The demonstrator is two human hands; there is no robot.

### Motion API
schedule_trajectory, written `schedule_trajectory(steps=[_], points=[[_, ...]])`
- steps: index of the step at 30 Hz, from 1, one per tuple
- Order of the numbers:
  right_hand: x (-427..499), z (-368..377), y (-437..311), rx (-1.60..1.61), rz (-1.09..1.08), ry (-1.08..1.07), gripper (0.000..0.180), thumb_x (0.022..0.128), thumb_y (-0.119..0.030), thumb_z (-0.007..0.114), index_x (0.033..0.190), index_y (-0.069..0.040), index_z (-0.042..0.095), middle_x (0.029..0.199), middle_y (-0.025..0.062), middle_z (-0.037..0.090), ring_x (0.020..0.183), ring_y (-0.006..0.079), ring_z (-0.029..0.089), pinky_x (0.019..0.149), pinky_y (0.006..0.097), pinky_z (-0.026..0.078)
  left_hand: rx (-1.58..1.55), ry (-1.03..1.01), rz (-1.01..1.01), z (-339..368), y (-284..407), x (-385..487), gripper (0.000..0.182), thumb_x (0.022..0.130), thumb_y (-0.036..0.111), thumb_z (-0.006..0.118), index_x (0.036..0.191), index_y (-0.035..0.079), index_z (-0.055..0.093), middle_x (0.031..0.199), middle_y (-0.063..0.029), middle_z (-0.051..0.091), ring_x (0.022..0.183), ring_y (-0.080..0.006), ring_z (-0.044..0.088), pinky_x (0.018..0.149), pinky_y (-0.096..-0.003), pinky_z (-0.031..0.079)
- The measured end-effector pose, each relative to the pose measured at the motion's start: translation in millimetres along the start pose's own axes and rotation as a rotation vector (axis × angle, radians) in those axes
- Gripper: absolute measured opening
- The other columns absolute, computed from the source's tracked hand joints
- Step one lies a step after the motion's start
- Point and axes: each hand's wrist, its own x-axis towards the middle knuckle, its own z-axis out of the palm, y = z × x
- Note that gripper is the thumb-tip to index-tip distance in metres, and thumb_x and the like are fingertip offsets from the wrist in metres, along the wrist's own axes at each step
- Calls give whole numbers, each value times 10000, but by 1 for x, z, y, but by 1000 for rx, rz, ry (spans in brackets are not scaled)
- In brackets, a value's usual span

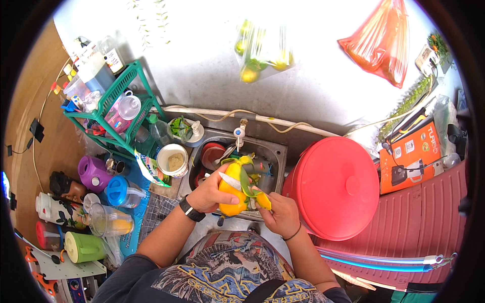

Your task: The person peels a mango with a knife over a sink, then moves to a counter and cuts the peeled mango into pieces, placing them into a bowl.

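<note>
My left hand (207, 195) grips a large yellow fruit (232, 191), likely a mango, over the near part of a metal sink (281, 166). A pale, blade-shaped patch crosses the fruit's upper side; I cannot tell if it is a knife blade or bared flesh. Strips of green-and-yellow peel (245, 183) hang along its right side. My right hand (282, 215) is closed at the fruit's lower right, with a yellow piece of peel (263, 200) at its fingertips. Whether a tool lies inside that hand is hidden. Under the fruit, a small dark handle end (221, 221) shows.
A tap (239, 133) stands behind the sink, which holds a red bowl (213, 153) and other dishes. On the right is a large red lidded bin (337, 189). Left are a white tub (172, 161), a green rack (117, 110) and several jugs. A fruit bag (261, 57) hangs above.
</note>
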Motion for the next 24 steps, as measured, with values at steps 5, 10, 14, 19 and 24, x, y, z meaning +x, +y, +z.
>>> schedule_trajectory(steps=[5, 10, 14, 19, 24], points=[[-2, 9, 9, 35, 60, -11, 372, 943, -200, 737, 1314, -184, 744, 776, 93, 582, 642, 320, 632, 564, 428, 505, -3, 4, -37, -4, -5, 2, 968, 703, 95, 933, 1530, 63, 432, 1345, -92, 652, 1230, -226, 661, 1055, -394, 546], [-4, 23, 20, 102, 91, 27, 436, 967, -117, 708, 1403, -140, 704, 841, 132, 670, 680, 322, 678, 611, 380, 531, -12, 12, -111, -11, -12, 6, 870, 743, 17, 908, 1492, 81, 470, 1300, -46, 635, 1206, -198, 648, 1042, -385, 544], [-6, 30, 27, 101, 206, -18, 462, 980, -99, 672, 1439, -150, 682, 905, 166, 709, 730, 316, 713, 669, 371, 562, 2, 27, -97, -11, -23, 9, 840, 740, 26, 918, 1460, 73, 489, 1289, -46, 633, 1179, -193, 649, 1012, -371, 552], [-2, 50, 41, 142, 257, 46, 441, 1022, -131, 619, 1459, -156, 665, 1055, 214, 747, 877, 359, 764, 772, 389, 585, 15, 57, -129, -19, -33, 18, 855, 738, 28, 917, 1473, 73, 482, 1272, -48, 638, 1162, -196, 653, 998, -375, 561], [-5, 85, 72, 222, 601, 66, 370, 1066, -218, 558, 1398, -124, 691, 1141, 266, 728, 1031, 454, 708, 853, 480, 575, 81, 14, -223, -22, -46, 24, 891, 740, 44, 904, 1514, 85, 464, 1266, -65, 651, 1142, -210, 665, 992, -396, 572]])
